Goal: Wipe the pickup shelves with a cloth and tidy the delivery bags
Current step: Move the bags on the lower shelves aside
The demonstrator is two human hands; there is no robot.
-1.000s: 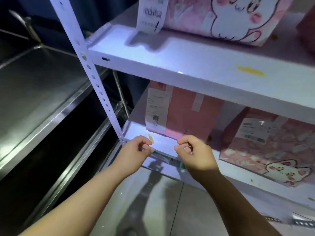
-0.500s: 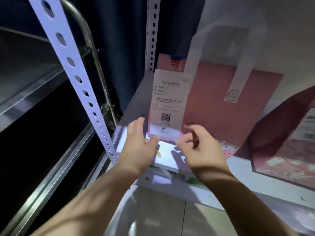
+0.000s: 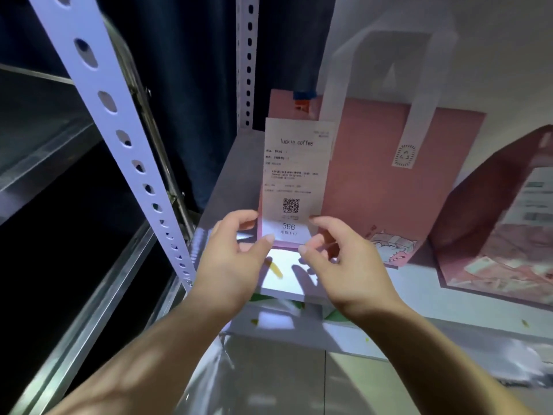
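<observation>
Left hand (image 3: 236, 253) is pinching the receipt (image 3: 294, 175) rising above it on the bag (image 3: 374, 181), right hand (image 3: 344, 265) alongside, hold unclear.

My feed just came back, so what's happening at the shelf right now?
A person is working on the pink bag standing at the left end of the white shelf. The left hand pinches the lower left corner of the receipt on the bag's end. The right hand is at the lower right corner, but its grip is unclear. A second bag stands to the right. A yellow smear is on the shelf, and no cloth is in view.
</observation>
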